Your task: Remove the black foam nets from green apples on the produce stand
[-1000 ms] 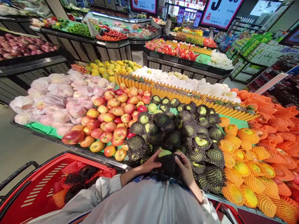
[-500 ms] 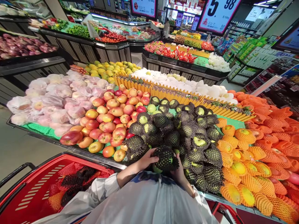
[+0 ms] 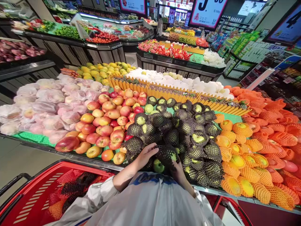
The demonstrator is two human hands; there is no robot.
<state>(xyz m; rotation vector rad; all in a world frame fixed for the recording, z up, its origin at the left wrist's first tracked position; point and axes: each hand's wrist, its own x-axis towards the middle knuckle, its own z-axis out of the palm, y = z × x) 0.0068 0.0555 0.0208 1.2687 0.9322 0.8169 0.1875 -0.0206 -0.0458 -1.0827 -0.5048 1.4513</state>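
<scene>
Close to my body, both hands hold a green apple [image 3: 159, 166] in a black foam net sleeve [image 3: 166, 153]. My left hand [image 3: 146, 155] curls round its left side, the thumb lying on the net. On the right side the fingers of my right hand [image 3: 178, 172] grip the sleeve, partly in shadow. Bare green skin shows at the apple's lower end, facing me. Just beyond my hands lies a heap of green apples [image 3: 197, 152] in the same black nets.
Red apples [image 3: 102, 130] and wrapped pale fruit [image 3: 51, 121] lie left. Orange-netted yellow fruit [image 3: 237, 161] lies right. A yellow picket divider [image 3: 174, 92] crosses the stand behind. A red basket [image 3: 35, 194] holding netted fruit is at lower left, beside the stand's metal edge.
The apple has turned in my hands, and more of its bare green skin shows below the net. My right hand has shifted slightly lower. The whole view has swung a little rightward.
</scene>
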